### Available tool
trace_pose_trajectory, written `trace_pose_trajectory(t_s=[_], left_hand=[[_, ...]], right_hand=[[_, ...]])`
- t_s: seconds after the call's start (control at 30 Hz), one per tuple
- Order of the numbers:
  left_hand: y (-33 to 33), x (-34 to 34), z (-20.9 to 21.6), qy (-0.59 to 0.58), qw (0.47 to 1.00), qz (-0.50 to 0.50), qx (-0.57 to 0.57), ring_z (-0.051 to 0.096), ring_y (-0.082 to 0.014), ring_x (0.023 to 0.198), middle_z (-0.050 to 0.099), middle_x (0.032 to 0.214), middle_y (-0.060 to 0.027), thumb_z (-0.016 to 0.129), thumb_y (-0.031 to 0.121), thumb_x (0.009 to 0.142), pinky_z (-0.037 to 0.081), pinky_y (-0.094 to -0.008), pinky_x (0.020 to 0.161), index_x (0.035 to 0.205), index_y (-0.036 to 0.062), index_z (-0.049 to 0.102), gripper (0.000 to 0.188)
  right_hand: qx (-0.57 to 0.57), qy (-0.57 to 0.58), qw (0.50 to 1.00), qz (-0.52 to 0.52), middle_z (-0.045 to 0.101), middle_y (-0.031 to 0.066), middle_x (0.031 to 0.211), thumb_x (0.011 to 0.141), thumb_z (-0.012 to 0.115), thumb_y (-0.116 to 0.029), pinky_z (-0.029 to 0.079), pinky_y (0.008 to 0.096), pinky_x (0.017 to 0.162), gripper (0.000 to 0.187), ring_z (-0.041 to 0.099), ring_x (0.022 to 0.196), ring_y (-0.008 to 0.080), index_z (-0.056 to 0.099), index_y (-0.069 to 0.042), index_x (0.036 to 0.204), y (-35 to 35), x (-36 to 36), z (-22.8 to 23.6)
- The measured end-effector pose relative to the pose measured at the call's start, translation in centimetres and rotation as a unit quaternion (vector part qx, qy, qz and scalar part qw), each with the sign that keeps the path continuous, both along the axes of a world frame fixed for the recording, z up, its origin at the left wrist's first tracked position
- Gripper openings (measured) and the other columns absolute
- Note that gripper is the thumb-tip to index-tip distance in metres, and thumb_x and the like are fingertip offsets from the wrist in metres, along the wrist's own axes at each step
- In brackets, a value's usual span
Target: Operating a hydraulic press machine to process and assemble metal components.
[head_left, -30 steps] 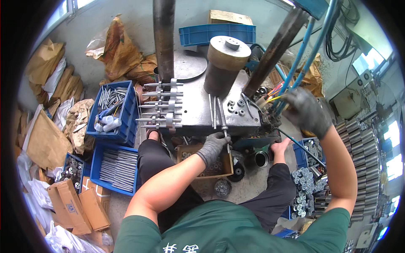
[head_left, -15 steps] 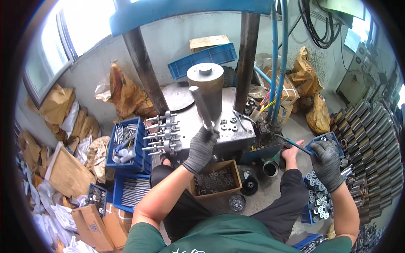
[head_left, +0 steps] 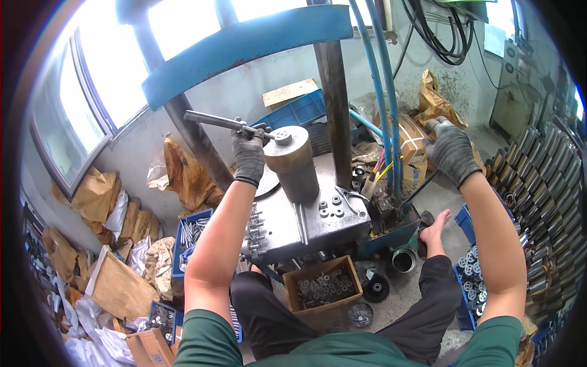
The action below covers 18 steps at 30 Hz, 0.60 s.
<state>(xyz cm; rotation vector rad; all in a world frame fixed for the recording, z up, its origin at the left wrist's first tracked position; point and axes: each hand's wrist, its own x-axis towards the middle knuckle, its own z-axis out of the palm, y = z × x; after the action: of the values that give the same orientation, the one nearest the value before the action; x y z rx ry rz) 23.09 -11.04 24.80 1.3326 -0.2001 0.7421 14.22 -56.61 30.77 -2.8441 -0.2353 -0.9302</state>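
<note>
Metal rod is lying slantwise in the left hand; its thicker length is sticking out left of the fingers, its thin end right of them, stopping just beside the top of the steel cylinder; can't tell if touching. Gloved left fingers are closing tightly round the rod. Right hand, also gloved, is hanging well right of the left fingers, its own fingers half curled; a dark lever is running up to its underside, can't tell if gripped.

Below and right of the left fingers, the metal plate is carrying the cylinder, two thin rods, small rings and a plier-like tool. Farther below them, a wooden box is holding small round parts. A blue crossbeam is spanning above the left fingers; blue hoses are rising between both hands.
</note>
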Motion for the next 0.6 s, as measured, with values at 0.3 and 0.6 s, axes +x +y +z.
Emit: trace_pose_trajectory(t_s=[0.3, 0.6], left_hand=[[-0.6, 3.8, 1.3, 0.034, 0.994, 0.032, 0.101, 0.072, -0.0251, 0.082, 0.063, 0.100, -0.0131, 0.057, -0.015, 0.092, 0.066, -0.0376, 0.070, 0.143, 0.0087, 0.035, 0.061], [-0.6, 5.2, 3.2, 0.071, 0.969, 0.039, 0.234, 0.069, -0.0185, 0.070, 0.063, 0.086, -0.0084, 0.063, -0.003, 0.094, 0.061, -0.0337, 0.059, 0.123, 0.0075, 0.050, 0.034]], right_hand=[[-0.033, 0.040, 0.999, 0.004, 0.072, 0.0191, 0.110, 0.088, 0.074, -0.030, 0.054, 0.0447, 0.094, 0.035, 0.069, 0.105, 0.0365, 0.073, -0.005, 0.113, -0.2, 0.6, 0.3], [-0.007, 0.044, 0.999, 0.028, 0.072, 0.0214, 0.115, 0.089, 0.072, -0.030, 0.054, 0.0449, 0.094, 0.043, 0.069, 0.105, 0.0377, 0.070, -0.003, 0.122, -0.1, 0.3, -0.1]])
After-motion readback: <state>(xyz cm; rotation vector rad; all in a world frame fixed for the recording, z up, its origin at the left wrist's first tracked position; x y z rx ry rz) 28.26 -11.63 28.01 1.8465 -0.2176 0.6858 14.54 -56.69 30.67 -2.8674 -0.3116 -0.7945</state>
